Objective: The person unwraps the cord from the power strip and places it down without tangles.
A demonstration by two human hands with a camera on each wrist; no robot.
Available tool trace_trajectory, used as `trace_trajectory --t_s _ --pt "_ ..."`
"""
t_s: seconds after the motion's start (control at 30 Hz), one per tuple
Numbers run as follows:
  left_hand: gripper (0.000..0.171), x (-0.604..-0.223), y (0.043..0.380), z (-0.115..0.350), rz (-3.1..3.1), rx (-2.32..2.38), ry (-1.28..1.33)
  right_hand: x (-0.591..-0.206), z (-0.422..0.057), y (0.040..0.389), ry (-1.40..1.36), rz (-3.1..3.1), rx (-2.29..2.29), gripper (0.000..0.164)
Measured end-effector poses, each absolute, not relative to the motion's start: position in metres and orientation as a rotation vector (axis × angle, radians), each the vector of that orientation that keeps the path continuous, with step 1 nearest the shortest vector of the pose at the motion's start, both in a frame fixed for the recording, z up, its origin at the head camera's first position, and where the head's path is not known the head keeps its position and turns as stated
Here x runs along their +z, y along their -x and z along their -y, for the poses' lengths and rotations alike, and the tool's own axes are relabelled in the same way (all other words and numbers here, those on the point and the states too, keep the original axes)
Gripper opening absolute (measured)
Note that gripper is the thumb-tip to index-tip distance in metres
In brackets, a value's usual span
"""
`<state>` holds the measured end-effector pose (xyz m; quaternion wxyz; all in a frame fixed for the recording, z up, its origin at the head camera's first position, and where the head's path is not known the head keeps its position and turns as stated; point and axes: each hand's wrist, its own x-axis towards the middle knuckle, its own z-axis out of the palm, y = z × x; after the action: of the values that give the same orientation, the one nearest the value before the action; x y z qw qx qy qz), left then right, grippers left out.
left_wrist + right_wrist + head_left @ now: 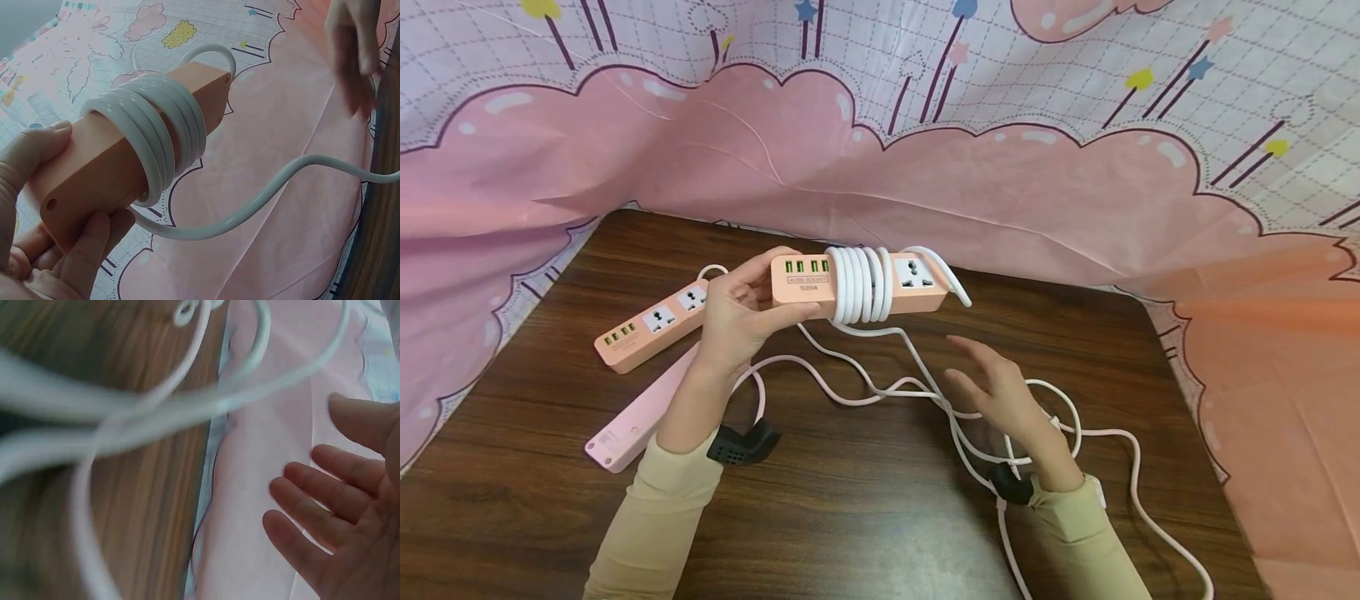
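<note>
My left hand [737,312] grips one end of an orange power strip [805,290], thumb on one side and fingers around the other, and holds it above the table. A white cord [863,285] is wound in several turns around the strip's middle, as the left wrist view also shows. One part of the cord loops past the far end; another runs down to the table. My right hand [1000,396] hovers to the right and below, apart from the strip. In the right wrist view its fingers [312,519] are spread, with nothing held.
A second orange power strip [655,325] and a pink power strip [643,408] lie at the left on the dark wooden table [835,517]. Loose, crossing cords [917,387] spread over the middle and right. A pink patterned cloth [925,192] hangs behind the table.
</note>
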<state>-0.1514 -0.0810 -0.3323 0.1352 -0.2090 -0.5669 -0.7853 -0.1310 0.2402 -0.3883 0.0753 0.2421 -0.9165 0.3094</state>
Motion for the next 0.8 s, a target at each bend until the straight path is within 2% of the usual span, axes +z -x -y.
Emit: trace_trajectory --t_s 0.13,0.27,0.6,0.73,0.8 --pt "0.054 -0.332 0.150 0.079 1.643 -2.283 0.609 -0.386 -0.213 0.144 -0.898 2.733 1.040 0.050" --pt "0.054 -0.332 0.149 0.078 1.659 -2.271 0.606 -0.387 -0.195 0.155 -0.985 2.682 1.107 0.041" --pt "0.054 -0.334 0.150 0.079 1.666 -2.270 0.618 -0.390 -0.181 0.167 -0.925 2.559 1.326 0.014" --pt "0.053 -0.336 0.150 0.080 1.679 -2.283 0.643 -0.386 -0.183 0.170 -0.875 2.477 1.415 0.014" --pt "0.053 -0.336 0.150 0.081 1.685 -2.295 0.653 -0.383 -0.186 0.173 -0.809 2.402 1.434 0.020"
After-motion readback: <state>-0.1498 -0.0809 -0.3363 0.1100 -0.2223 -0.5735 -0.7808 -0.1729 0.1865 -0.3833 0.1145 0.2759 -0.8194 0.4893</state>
